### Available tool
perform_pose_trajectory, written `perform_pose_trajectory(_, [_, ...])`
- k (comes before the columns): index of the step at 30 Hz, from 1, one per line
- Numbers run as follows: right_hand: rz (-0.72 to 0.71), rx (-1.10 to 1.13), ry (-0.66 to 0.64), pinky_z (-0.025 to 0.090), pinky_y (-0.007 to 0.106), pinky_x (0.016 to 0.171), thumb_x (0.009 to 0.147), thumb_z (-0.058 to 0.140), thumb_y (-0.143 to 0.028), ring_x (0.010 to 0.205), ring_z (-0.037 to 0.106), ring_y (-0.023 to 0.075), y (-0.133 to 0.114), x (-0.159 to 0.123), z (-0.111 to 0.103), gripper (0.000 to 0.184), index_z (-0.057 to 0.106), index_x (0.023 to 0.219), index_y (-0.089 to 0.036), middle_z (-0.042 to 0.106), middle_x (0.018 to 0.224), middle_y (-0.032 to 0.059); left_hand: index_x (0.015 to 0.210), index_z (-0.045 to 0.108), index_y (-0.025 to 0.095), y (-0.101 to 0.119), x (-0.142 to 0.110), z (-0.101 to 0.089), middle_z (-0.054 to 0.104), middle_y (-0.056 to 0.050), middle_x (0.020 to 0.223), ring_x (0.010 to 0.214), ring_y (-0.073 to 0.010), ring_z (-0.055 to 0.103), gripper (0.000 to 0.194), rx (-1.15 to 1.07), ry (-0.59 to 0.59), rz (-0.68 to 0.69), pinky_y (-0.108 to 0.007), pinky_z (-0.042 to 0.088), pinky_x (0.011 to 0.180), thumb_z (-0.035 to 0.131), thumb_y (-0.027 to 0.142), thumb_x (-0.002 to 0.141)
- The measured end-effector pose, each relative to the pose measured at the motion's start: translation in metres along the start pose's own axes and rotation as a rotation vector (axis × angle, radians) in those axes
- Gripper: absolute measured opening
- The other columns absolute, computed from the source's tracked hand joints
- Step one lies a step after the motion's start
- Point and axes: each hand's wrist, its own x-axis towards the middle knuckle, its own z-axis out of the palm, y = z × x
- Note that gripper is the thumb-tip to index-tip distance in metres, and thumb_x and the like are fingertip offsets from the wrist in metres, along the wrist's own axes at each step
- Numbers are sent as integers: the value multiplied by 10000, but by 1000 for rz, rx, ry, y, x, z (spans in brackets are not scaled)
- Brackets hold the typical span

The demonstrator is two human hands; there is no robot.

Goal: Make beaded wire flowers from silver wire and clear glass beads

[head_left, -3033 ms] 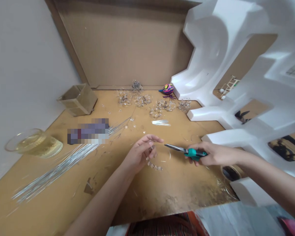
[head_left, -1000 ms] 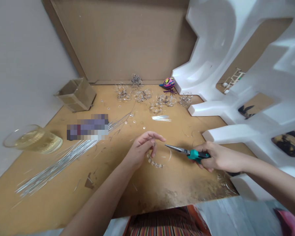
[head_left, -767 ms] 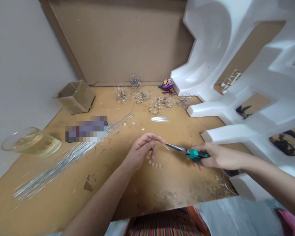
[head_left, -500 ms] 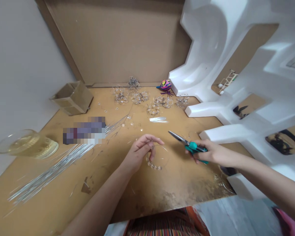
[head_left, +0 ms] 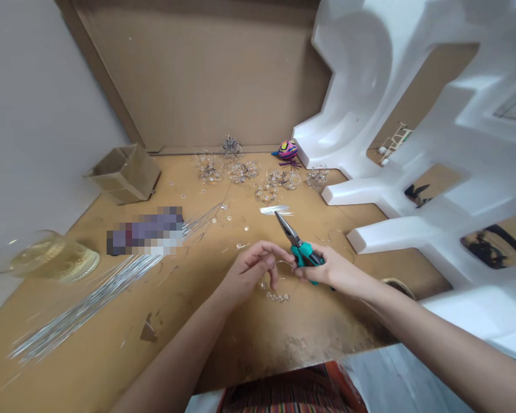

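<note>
My left hand (head_left: 254, 269) is closed in a pinch on a thin wire strung with clear beads (head_left: 278, 297), which hangs in a curve below the fingers. Wrapped around the green and black handles of long-nose pliers (head_left: 303, 252) is my right hand (head_left: 327, 267). The pliers' jaws point up and to the left, past the left fingertips. Both hands are close together, and the right fingertips are at or near the wire's free end; whether they grip it I cannot tell. A short bundle of cut wires (head_left: 277, 210) lies just beyond the pliers' tip.
Long straight wires (head_left: 98, 304) lie on the left, beside a blurred-out object (head_left: 144, 232) and a glass of yellowish liquid (head_left: 47, 255). A cardboard box (head_left: 122, 175) stands behind. Several beaded wire pieces (head_left: 243, 170) and a colourful ball (head_left: 288, 149) sit at the back. White moulded shelving (head_left: 370, 236) borders the right.
My right hand has moved left with the pliers, from apart to beside the left fingers. The pliers now point more steeply upward. My left hand still holds the beaded wire, slightly shifted.
</note>
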Motion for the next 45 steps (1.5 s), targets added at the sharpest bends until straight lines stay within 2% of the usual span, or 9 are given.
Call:
perform_pose_trajectory(10, [-33,114,18,367,235,568,626,658,-241,601,455,97,9,1,-1,279,522,858,-167,510,700,-24,973,537,170,0,1,2,604,-76,970,515,-78,564,178,-14,-67,-15,-235,460,530,449,277,860])
perform_pose_trajectory(14, [-64,131,5,360,234,571,645,659,-252,591,445,90,11,3,4,229,517,805,-167,506,678,-30,986,535,180,1,3,4,575,-50,906,556,-105,590,189,-80,-71,-38,-257,478,543,501,283,831])
perform_pose_trajectory(17, [-62,191,35,382,252,595,647,674,-292,605,475,101,14,2,6,283,504,841,-174,516,718,-20,978,545,192,1,4,4,573,-47,939,611,-124,608,190,-88,-3,-61,-284,486,603,523,290,817])
perform_pose_trajectory(23, [-141,194,218,413,286,656,683,654,-391,645,512,125,17,-4,4,308,484,839,-187,529,759,3,1065,555,196,-2,3,-1,638,-80,1002,971,-187,570,279,46,201,-128,-304,396,865,522,326,820])
perform_pose_trajectory(28, [-195,245,287,422,292,651,693,650,-384,652,522,136,22,-2,3,306,475,862,-199,531,763,5,917,595,170,-11,8,-4,638,-61,918,819,-173,594,279,85,390,-232,-277,441,729,541,409,784])
perform_pose_trajectory(32, [-230,225,378,422,281,634,692,654,-373,648,508,129,25,1,4,294,476,848,-200,517,769,4,802,607,140,-14,9,-5,637,-60,785,675,-152,577,330,31,354,-336,-264,434,632,516,457,784])
perform_pose_trajectory(37, [-225,226,376,430,283,632,700,647,-382,663,512,138,30,2,9,288,470,842,-204,523,753,8,758,618,120,-10,8,-4,649,-75,800,746,-158,596,251,-243,200,-365,-293,437,737,577,368,770])
perform_pose_trajectory(40, [-208,230,396,437,286,643,680,660,-399,666,517,141,35,4,13,311,474,835,-205,530,753,8,788,633,132,-9,7,-3,653,-60,809,760,-150,598,148,-288,246,-304,-277,437,733,636,270,732])
perform_pose_trajectory(45, [-192,257,454,441,291,672,680,663,-379,671,519,139,41,7,17,307,480,850,-201,538,763,13,801,640,143,-11,6,-3,661,-62,821,780,-162,603,191,-127,304,-208,-296,431,772,562,317,794])
